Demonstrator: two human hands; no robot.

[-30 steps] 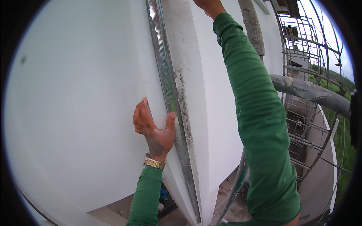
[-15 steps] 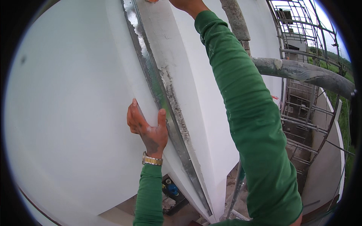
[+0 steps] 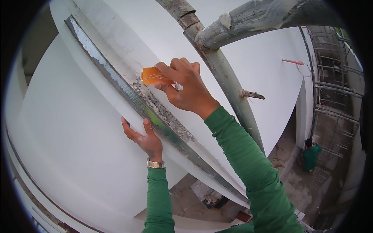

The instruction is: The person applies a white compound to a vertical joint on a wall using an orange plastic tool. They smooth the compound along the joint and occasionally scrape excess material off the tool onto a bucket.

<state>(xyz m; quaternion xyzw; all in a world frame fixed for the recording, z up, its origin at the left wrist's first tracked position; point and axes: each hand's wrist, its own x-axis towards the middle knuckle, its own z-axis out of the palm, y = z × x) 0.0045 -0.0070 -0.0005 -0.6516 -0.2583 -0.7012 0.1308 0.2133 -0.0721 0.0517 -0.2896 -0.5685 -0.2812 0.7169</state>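
My right hand pinches an orange scraper between thumb and fingers, its edge close to rough grey plaster along the wall's edge. Running diagonally beside that plaster is a long metal straightedge, shiny and partly smeared. My left hand is open, thumb and fingers spread. The thumb reaches the lower side of the straightedge, while the fingers rest by the white wall face. Whether the left hand bears any of the straightedge's weight cannot be seen.
A plaster-stained scaffold pipe stands close to my right forearm, joined by a thick crossing pipe. A short stub sticks out from it. Far below at right, a person in green crouches near scaffolding.
My right hand has come down from the top edge, bringing the orange scraper into full view near the plaster. My left hand stays by the straightedge. The view has turned and shifted.
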